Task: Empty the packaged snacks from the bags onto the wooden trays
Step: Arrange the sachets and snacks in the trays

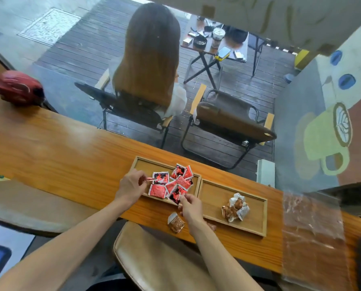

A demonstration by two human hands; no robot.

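Two shallow wooden trays sit side by side on the counter. The left tray (pixel 141 162) holds several red snack packets (pixel 180 181). My left hand (pixel 131 185) pinches the edge of one red packet (pixel 160 178) at the tray's left side. My right hand (pixel 191 206) holds the corner of another red packet (pixel 175 195) at the tray's front edge. The right tray (pixel 215 192) carries a small heap of brown-and-white packets (pixel 235 208). One brown packet (pixel 175 223) lies on the counter just left of my right wrist.
A crumpled clear plastic bag (pixel 312 219) lies on the counter right of the trays. A red helmet (pixel 17 87) rests at the counter's far left. A stool seat (pixel 154 259) is under my arms. Beyond the glass, a person sits on a folding chair.
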